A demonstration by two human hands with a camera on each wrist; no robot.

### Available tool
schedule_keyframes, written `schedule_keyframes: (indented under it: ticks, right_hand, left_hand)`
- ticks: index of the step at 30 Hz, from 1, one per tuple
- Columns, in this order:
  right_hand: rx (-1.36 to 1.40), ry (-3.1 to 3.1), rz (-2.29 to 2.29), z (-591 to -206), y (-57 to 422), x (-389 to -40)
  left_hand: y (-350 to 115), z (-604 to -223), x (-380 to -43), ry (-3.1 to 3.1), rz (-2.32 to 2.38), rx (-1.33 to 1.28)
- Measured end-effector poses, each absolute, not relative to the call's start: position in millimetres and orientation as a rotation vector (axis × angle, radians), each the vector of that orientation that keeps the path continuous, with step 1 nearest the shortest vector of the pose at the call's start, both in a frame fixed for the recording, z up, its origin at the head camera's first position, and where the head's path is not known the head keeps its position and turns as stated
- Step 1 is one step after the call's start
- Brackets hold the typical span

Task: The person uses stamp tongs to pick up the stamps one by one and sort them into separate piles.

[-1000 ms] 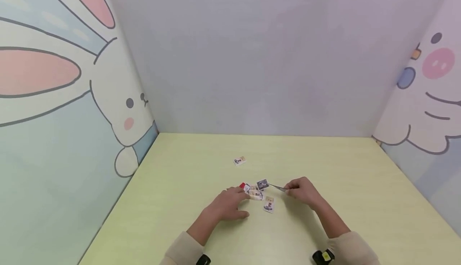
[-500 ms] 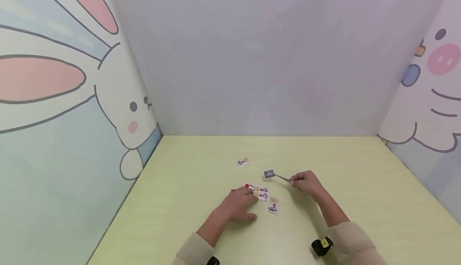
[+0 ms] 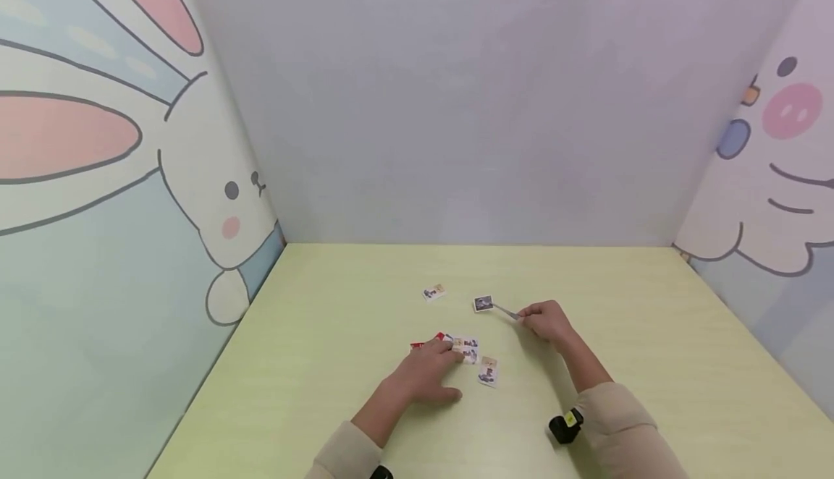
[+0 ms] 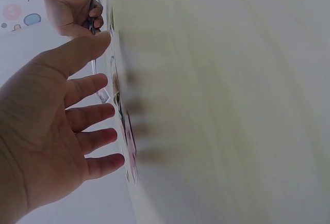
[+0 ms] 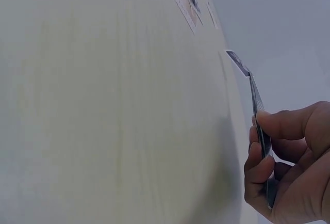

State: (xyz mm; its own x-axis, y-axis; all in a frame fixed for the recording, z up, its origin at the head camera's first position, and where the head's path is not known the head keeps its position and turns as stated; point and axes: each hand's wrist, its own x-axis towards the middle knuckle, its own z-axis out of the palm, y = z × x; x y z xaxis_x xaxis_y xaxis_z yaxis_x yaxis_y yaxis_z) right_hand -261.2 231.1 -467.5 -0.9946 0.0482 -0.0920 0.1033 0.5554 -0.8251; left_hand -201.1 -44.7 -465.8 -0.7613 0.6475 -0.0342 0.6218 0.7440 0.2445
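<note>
My right hand [image 3: 547, 321] pinches a pair of metal tweezers [image 5: 260, 121] between thumb and fingers. At the tweezers' tips is a small dark stamp [image 3: 483, 304] with a white border, tilted above the table in the right wrist view. My left hand [image 3: 425, 375], fingers spread and nearly straight, reaches over a cluster of stamps with its fingertips right at them. That cluster includes a block of printed stamps [image 3: 468, 352] and some red ones [image 3: 417, 346], partly hidden under the hand. A single stamp [image 3: 488, 372] lies to the right of the left hand.
Another stamp [image 3: 434, 291] lies farther back on the pale yellow table [image 3: 352, 276]. A plain grey panel [image 3: 469, 103] rises at the table's back edge. Side walls with a rabbit drawing [image 3: 215, 189] and a pig drawing [image 3: 782, 124] flank the table.
My right hand has moved away from the cluster toward the back with the tweezers, carrying the dark stamp off the other stamps. The left hand stays at the cluster, shifted slightly right.
</note>
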Motion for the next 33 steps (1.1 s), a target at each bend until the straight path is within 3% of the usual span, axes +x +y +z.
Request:
schedule_keyframes:
  ticks: [33]
  right_hand:
    - [0.312,2.735,-1.439,-477.2,219.7,-293.1]
  left_hand:
    - [-40.9,-468.7,-197.7,2.823,0.285,1.015]
